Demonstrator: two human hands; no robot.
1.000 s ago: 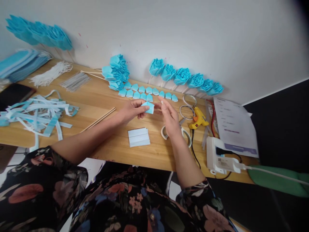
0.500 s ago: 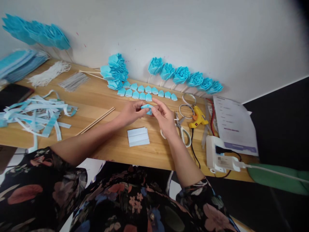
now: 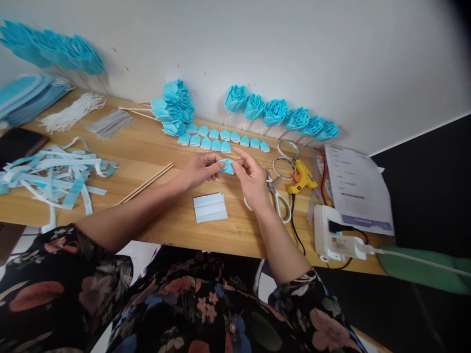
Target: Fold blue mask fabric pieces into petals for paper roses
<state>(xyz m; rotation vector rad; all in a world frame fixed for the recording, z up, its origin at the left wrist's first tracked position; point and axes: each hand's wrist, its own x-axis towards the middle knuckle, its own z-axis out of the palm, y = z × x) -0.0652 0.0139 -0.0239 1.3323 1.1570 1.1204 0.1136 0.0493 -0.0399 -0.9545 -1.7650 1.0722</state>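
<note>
Between my two hands is a small folded blue piece of mask fabric [image 3: 228, 167]. My left hand [image 3: 203, 169] pinches its left side, thumb on top. My right hand [image 3: 251, 176] grips its right side between thumb and fingers. Just beyond them, two rows of folded blue petals [image 3: 216, 145] lie on the wooden table. A small stack of pale fabric rectangles [image 3: 210, 208] lies nearer to me, below my hands.
Scissors [image 3: 282, 208], a yellow glue gun [image 3: 303, 177] and a white power strip [image 3: 327, 230] lie at right. Blue fabric flowers [image 3: 276, 113] lean on the wall. Wooden sticks [image 3: 147, 183], cut strips [image 3: 69, 174] and stacked masks [image 3: 31, 98] are at left.
The blue piece has turned in my fingers, so that more of its flat face shows. Both hands stay in nearly the same place.
</note>
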